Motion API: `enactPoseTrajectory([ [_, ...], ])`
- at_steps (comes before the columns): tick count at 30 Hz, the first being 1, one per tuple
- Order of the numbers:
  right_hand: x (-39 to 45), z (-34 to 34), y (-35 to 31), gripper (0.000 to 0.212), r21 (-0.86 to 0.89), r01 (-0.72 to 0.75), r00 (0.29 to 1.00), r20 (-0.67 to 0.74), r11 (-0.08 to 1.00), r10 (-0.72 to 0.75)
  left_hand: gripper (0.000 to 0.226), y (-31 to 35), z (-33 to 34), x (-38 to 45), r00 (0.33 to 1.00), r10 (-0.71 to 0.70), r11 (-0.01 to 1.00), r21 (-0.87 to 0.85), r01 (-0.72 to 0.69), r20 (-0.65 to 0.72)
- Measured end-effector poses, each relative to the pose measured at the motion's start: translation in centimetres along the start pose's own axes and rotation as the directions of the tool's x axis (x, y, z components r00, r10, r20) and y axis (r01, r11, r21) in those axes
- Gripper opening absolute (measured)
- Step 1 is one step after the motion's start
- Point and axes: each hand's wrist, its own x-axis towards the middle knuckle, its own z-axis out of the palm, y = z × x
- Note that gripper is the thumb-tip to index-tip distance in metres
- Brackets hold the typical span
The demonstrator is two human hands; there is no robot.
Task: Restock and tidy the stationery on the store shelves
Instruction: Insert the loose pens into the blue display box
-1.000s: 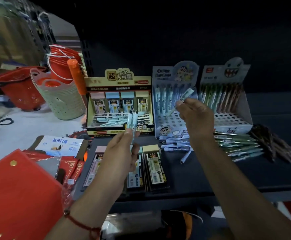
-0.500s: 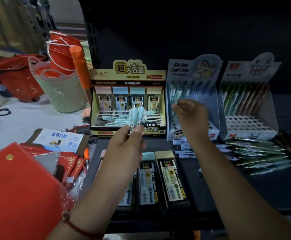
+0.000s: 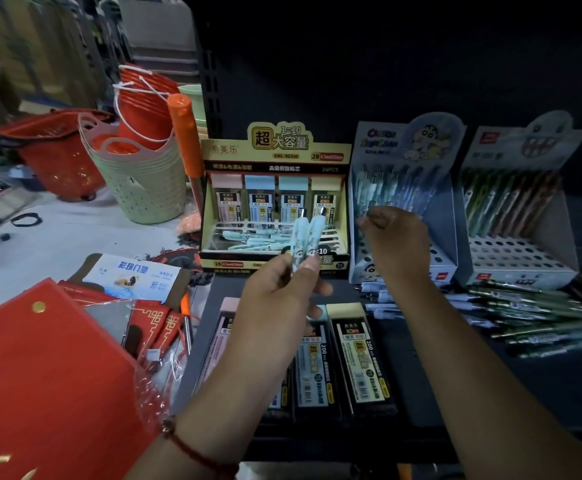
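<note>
The left hand [image 3: 282,299] pinches two pale blue capped plastic pens [image 3: 306,242] in curled fingers, their long axes upright, tips up. The right hand [image 3: 395,242] hovers with fingers bunched at the pale blue perforated cardboard pen display box [image 3: 445,261]; whether they grip a pen I cannot tell. That box lies right of the left fingers, nearer the right hand.
</note>
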Motion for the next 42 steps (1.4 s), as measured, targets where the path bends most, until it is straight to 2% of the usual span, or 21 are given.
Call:
enactPoseTrajectory([
  [4,-0.9,-1.3,-0.8,0.033,0.051,-0.020,1.000,0.022,0.999,0.019,0.014,0.0,0.0,-0.2,1.000,-0.016,1.000,-0.004,0.016,0.020],
  [6,-1.8,-2.4,-1.8,0.032,0.076,-0.004,0.999,0.044,0.997,0.001,0.012,0.1,0.0,-0.3,1.000,-0.010,1.000,-0.014,0.010,0.029],
  [10,-4.4,-3.9,-3.7,0.018,0.205,-0.033,0.965,0.260,0.978,-0.022,0.011,0.2,0.4,-0.3,0.999,-0.001,0.999,-0.044,0.002,0.033],
  [13,-6.0,-4.3,-4.4,0.014,0.319,-0.167,0.896,0.444,0.933,0.008,0.014,0.1,0.9,-0.4,0.999,0.014,0.998,-0.060,-0.012,0.047],
  [17,-7.3,-5.3,-4.9,0.019,0.417,-0.278,0.843,0.537,0.865,0.012,0.016,0.0,1.7,-0.6,0.998,0.024,0.998,-0.052,-0.021,0.052],
  [22,-7.6,-6.3,-4.2,0.012,0.444,-0.366,0.829,0.555,0.818,0.071,0.019,-0.1,2.7,-1.2,0.997,0.018,1.000,-0.008,-0.018,0.080],
  [33,-7.8,-8.7,-2.7,0.013,0.504,-0.340,0.850,0.526,0.794,0.030,0.022,-0.4,4.3,-2.1,0.992,0.065,0.996,0.059,-0.072,0.106],
  [37,-7.1,-9.4,-2.4,0.006,0.535,-0.328,0.901,0.424,0.779,0.089,0.042,-0.9,4.0,-2.1,0.979,0.200,0.946,0.251,-0.206,0.051],
  [42,-5.1,-9.8,-1.3,0.007,0.586,-0.236,0.964,0.244,0.775,0.108,0.044,-0.4,2.9,-1.9,0.986,0.161,0.958,0.247,-0.147,-0.039],
])
